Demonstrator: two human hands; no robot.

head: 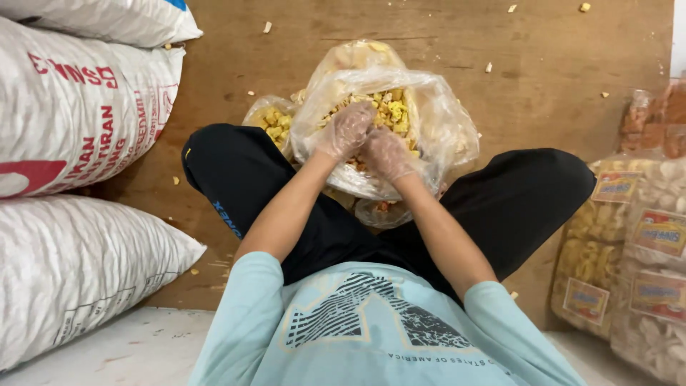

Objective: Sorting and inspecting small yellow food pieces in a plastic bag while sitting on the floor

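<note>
We sit on the wooden floor (557, 64) with a clear plastic bag (443, 121) of yellow snacks (394, 111) between our knees. Our gloved left hand (348, 131) digs in, fingers curled on snacks; our right hand (386, 154) grips the bag's near edge. White sacks (78, 114) lie alongside.

Snack storeroom: stacked sacks (78, 114), packaged snack bags (629, 264).

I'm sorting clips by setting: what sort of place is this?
Probably a small snack-packing storeroom: big white woven sacks stacked at one side, sealed labelled snack packs at the other, and gloved hands in a clear bag of yellow snacks.
</note>
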